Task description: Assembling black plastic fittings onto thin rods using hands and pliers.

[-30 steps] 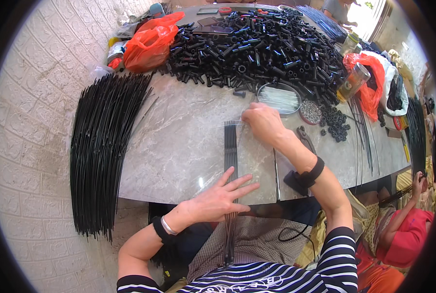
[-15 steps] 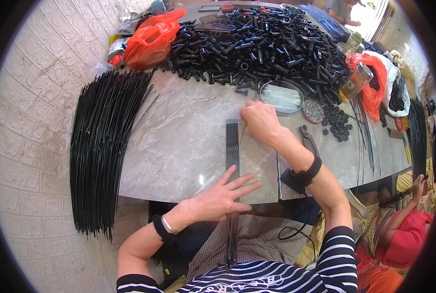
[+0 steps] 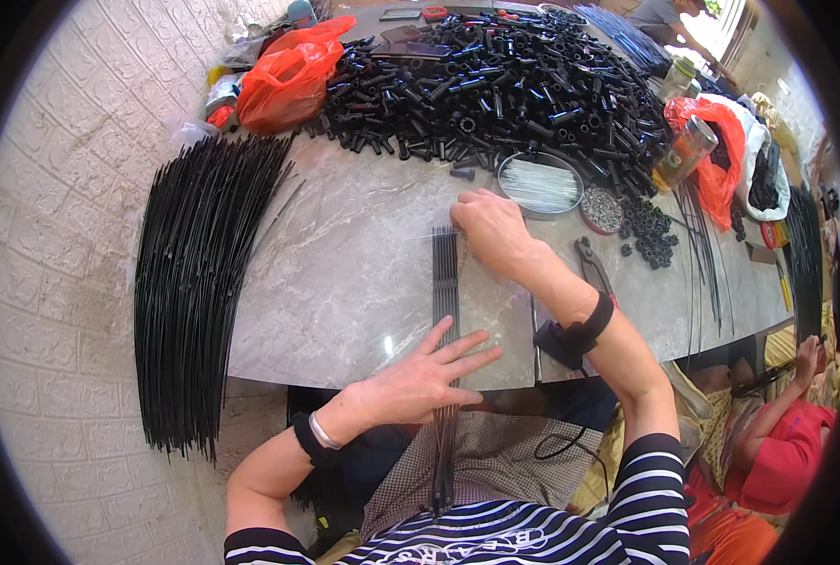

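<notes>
Nearest me, the tails of a row of thin black rods (image 3: pixel 445 273) run over the checked cloth (image 3: pixel 524 457) on my lap to my striped shirt (image 3: pixel 476 537), so my body probably steadies their length. My left hand (image 3: pixel 418 384) lies across them at the edge of the worktop (image 3: pixel 345 273), grip open, fingers fanned: I judge that a light, flat press hinders the rods from rolling, where a pinch would bunch them. Off to my left a thick sheaf of black rods (image 3: pixel 208 292) lies all one way, likely against tangling. The pliers (image 3: pixel 593 266) rest to the right, near my right forearm. My right hand (image 3: pixel 493 231) is at the row's far end, fingers curled together beside a thin pale strand (image 3: pixel 422 236) that crosses the rods; the tips are turned under, so I cannot tell whether this grip is closed on it. Just beyond, a round dish (image 3: pixel 544 217) carries more pale strands, with a bowl (image 3: pixel 585 222) of small silvery bits and a cluster of black parts (image 3: pixel 650 235) nearby, seemingly sorted by kind for short reaches. Farther back sits the heap of short black tubes (image 3: pixel 495 94), presumably out of my elbows' way
</notes>
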Available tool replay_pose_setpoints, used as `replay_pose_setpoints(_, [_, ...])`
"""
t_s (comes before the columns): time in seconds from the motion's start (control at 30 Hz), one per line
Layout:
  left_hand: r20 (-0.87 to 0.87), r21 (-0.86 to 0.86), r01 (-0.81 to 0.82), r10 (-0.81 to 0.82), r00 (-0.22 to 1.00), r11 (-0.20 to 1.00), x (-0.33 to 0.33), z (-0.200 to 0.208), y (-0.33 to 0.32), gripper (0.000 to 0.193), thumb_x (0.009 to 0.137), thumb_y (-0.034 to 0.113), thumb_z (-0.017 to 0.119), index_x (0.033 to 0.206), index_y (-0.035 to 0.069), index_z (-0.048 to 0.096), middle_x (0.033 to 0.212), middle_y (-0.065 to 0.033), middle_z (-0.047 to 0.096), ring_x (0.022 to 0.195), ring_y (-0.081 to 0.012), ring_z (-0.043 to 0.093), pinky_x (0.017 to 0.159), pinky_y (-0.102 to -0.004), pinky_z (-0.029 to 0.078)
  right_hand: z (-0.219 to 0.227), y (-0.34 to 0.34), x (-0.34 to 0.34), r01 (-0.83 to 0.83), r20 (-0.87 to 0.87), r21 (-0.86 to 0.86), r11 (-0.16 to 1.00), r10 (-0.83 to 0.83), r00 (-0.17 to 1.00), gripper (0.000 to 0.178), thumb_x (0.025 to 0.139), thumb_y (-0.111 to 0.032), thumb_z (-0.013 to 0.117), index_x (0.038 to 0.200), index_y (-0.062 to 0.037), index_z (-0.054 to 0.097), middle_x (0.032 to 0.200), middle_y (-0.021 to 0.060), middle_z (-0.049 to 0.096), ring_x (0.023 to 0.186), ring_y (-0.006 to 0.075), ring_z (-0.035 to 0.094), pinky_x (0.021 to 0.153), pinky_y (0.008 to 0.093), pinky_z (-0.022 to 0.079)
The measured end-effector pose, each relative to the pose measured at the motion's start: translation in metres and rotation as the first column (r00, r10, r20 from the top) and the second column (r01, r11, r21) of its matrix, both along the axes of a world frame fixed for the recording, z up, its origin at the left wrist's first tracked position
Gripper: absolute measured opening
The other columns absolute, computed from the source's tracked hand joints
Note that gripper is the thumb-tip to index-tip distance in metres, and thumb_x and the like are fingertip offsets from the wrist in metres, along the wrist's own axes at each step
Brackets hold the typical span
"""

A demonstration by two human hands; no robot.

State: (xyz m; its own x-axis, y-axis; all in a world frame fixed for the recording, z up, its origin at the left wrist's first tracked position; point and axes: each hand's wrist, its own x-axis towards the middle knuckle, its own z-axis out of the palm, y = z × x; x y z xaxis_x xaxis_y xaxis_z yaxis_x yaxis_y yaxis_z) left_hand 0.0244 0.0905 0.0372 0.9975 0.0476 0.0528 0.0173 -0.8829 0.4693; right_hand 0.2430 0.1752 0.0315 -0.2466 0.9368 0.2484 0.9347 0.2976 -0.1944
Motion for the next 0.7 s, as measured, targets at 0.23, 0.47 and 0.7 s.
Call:
replay_pose_setpoints(0.23, [0.028, -0.034, -0.016, 0.017, 0.999, 0.999, -0.001, -0.001, 0.0, 0.037, 0.068, 0.006, 0.07, 0.103, 0.019, 0.067, 0.152, -0.0073, 0.028, 0.143, -0.0301, 0.02, 0.111, -0.0636, 0.015, 0.004, -0.01, 0.016, 0.031, -0.044, 0.009, 0.999, -0.031, 0.999, 0.014, 0.075, 0.001, 0.054, 0.087, -0.0035, 0.059, 0.091, 0.0129, 0.063, 0.093, 0.0334, 0.06, 0.076, 0.0431, 0.049])
replay_pose_setpoints(0.47, [0.005, 0.006, -0.005, 0.005, 1.0, 1.0, -0.002, 0.0, 0.0, 0.039, 0.066, 0.005, 0.07, 0.103, 0.018, 0.067, 0.152, -0.0077, 0.028, 0.142, -0.0302, 0.02, 0.111, -0.0634, 0.015, 0.013, -0.04, 0.011, -0.062, 0.013, -0.062, 0.996, 0.063, 0.998, 0.033, 0.075, 0.005, 0.05, 0.108, 0.0069, 0.051, 0.101, 0.0187, 0.063, 0.102, 0.0342, 0.059, 0.087, 0.042, 0.048])
replay_pose_setpoints(0.7, [0.005, -0.009, -0.005, 0.005, 1.0, 1.0, -0.001, -0.001, 0.0, 0.039, 0.065, 0.006, 0.072, 0.102, 0.019, 0.067, 0.152, -0.0074, 0.028, 0.143, -0.0301, 0.02, 0.111, -0.0633, 0.016, 0.0, -0.048, 0.005, -0.147, -0.08, -0.008, 0.989, 0.146, 0.986, 0.056, 0.074, 0.007, 0.048, 0.128, 0.0139, 0.039, 0.121, 0.0281, 0.055, 0.121, 0.0391, 0.049, 0.102, 0.0418, 0.04])
